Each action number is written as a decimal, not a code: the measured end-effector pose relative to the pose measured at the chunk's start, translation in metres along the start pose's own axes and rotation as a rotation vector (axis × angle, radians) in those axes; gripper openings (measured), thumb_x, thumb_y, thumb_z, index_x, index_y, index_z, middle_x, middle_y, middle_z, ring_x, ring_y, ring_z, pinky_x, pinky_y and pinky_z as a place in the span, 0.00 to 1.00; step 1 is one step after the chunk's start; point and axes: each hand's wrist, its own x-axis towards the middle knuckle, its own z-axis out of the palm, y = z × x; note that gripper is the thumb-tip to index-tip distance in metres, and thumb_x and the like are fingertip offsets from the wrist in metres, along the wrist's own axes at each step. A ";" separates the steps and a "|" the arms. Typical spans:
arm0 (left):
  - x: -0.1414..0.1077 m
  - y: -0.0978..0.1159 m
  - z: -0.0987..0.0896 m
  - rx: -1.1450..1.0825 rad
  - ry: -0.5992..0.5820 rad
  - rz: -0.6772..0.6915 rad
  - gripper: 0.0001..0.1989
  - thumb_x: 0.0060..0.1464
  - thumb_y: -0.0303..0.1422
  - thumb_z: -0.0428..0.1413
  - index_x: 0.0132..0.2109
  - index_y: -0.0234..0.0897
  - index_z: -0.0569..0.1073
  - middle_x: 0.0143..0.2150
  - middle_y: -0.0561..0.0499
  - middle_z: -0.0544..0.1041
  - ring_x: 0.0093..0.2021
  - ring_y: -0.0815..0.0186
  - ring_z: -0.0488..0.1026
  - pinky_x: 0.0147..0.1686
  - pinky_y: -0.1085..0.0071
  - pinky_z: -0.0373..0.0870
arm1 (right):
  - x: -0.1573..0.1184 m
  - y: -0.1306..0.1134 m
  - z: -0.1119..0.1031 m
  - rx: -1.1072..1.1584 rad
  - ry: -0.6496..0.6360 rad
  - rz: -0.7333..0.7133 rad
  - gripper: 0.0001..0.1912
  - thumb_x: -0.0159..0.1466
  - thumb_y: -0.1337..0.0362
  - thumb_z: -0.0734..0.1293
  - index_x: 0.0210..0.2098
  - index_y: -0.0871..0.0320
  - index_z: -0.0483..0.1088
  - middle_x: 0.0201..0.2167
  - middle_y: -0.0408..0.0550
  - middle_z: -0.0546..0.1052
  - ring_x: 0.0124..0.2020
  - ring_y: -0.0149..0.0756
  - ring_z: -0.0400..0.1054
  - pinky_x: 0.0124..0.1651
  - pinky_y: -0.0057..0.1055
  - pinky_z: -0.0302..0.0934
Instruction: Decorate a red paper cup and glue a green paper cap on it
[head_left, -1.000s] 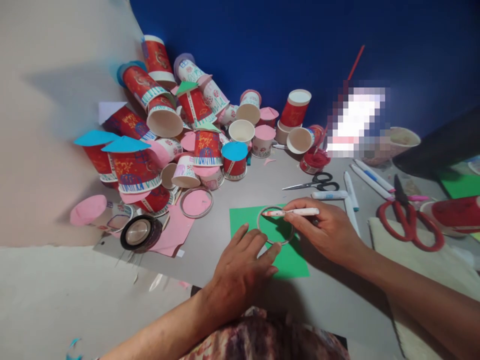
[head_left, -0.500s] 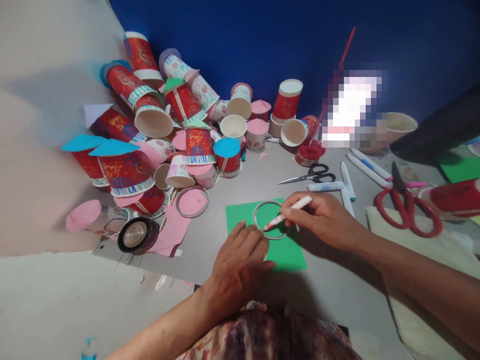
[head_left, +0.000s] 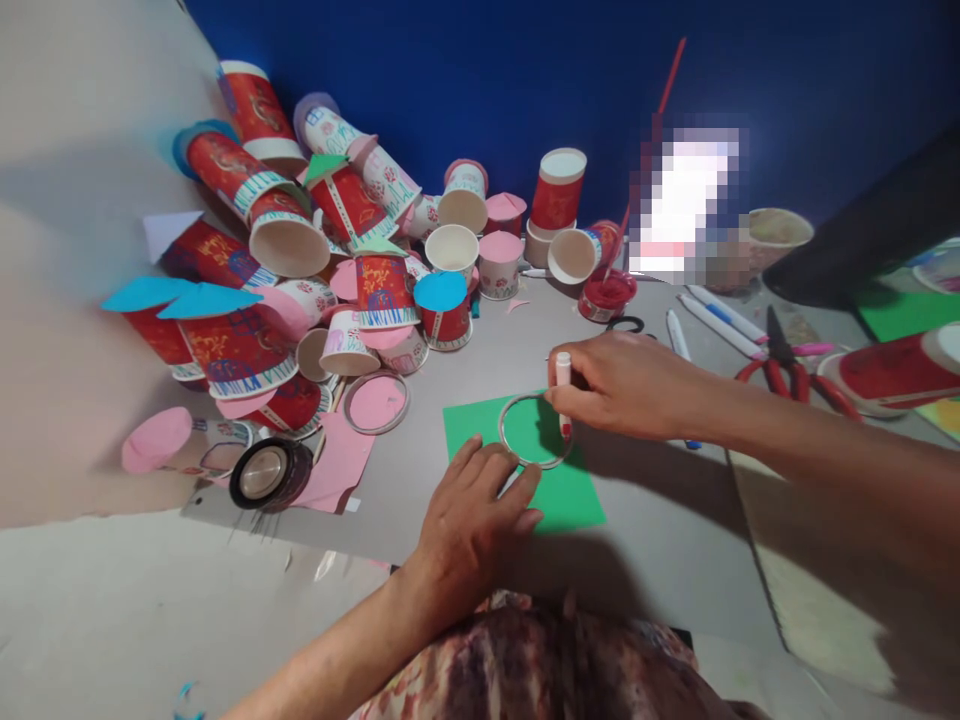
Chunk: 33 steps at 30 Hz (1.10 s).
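Note:
A green paper square (head_left: 566, 500) lies on the grey table, with a thin round ring (head_left: 504, 440) on it. My right hand (head_left: 615, 385) is closed around a white marker (head_left: 564, 385), held nearly upright with its red tip at the ring's right side. My left hand (head_left: 476, 515) rests palm down on the paper's lower left, fingers spread, fingertips at the ring's lower edge; it grasps nothing.
Decorated paper cups (head_left: 240, 340) are piled at the left and back. Pink paper (head_left: 345, 460), a second ring (head_left: 349, 420) and a dark round container (head_left: 262, 474) sit left. Red-handled scissors (head_left: 799, 382), markers (head_left: 724, 325) and a red jar (head_left: 606, 300) lie right.
My right hand has swung up around the ring, and the marker has gone from slanted to nearly upright at its right side. My left fingers have spread apart. The view has shifted slightly.

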 end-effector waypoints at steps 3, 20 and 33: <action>0.001 0.001 -0.001 0.002 0.015 0.003 0.15 0.65 0.36 0.59 0.55 0.35 0.74 0.47 0.41 0.78 0.50 0.51 0.77 0.60 0.45 0.72 | 0.009 -0.011 -0.001 -0.221 0.007 -0.063 0.10 0.63 0.64 0.64 0.27 0.56 0.74 0.21 0.47 0.76 0.21 0.34 0.63 0.27 0.33 0.40; -0.002 0.003 -0.002 -0.021 -0.029 -0.035 0.17 0.67 0.37 0.57 0.58 0.36 0.72 0.49 0.42 0.78 0.53 0.53 0.75 0.63 0.46 0.70 | -0.013 -0.006 0.034 -0.146 0.301 -0.491 0.11 0.70 0.67 0.62 0.35 0.59 0.76 0.27 0.49 0.79 0.31 0.38 0.68 0.34 0.35 0.51; 0.000 0.003 -0.007 -0.073 -0.041 -0.066 0.14 0.64 0.31 0.59 0.55 0.37 0.74 0.49 0.43 0.79 0.51 0.54 0.76 0.63 0.46 0.69 | -0.069 0.039 0.025 0.394 0.487 -0.174 0.05 0.69 0.62 0.69 0.38 0.51 0.78 0.33 0.46 0.84 0.30 0.39 0.78 0.32 0.34 0.69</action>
